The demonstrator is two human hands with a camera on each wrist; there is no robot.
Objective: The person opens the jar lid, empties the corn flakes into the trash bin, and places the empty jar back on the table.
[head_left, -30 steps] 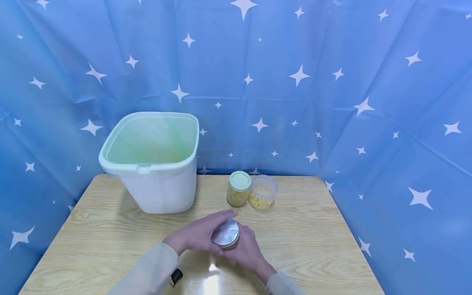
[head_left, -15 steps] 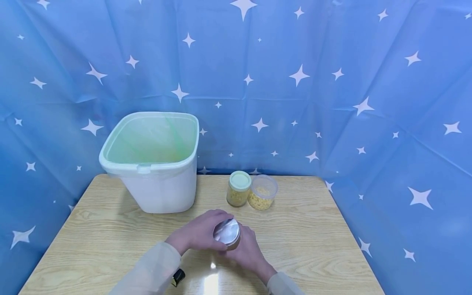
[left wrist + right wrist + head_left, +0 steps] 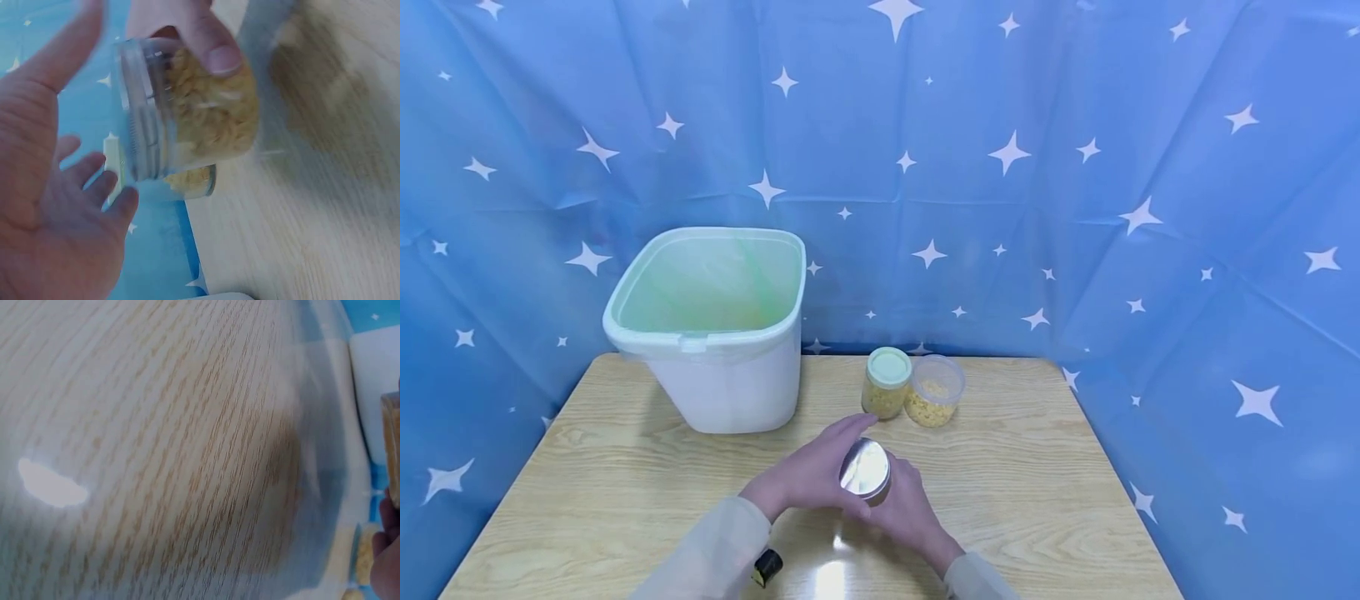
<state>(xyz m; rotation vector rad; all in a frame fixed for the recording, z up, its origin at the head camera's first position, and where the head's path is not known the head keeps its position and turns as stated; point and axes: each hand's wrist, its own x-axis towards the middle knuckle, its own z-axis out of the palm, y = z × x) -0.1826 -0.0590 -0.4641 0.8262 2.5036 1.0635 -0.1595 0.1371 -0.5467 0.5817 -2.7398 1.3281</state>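
Note:
My right hand (image 3: 910, 512) grips a clear jar (image 3: 215, 119) of yellow, flake-like pieces around its body, holding it above the table. The jar wears a silver screw lid (image 3: 866, 468), which faces up in the head view. My left hand (image 3: 812, 475) hovers around that lid, thumb and fingers spread. From the left wrist view, a gap shows between these fingers (image 3: 94, 172) and the lid. Only part of the right hand (image 3: 389, 562) and a sliver of the jar enter the right wrist view, at its right edge.
A large white bin (image 3: 722, 387) with an open top stands at the back left. Near the table's back edge, a green-lidded jar (image 3: 886, 387) and a clear tub (image 3: 934, 400) stand side by side, both with yellow contents. A small black object (image 3: 767, 567) lies by the left sleeve.
My left fingers, closer around the lid half a second ago, have spread apart from it. The jar and both hands have drifted slightly right.

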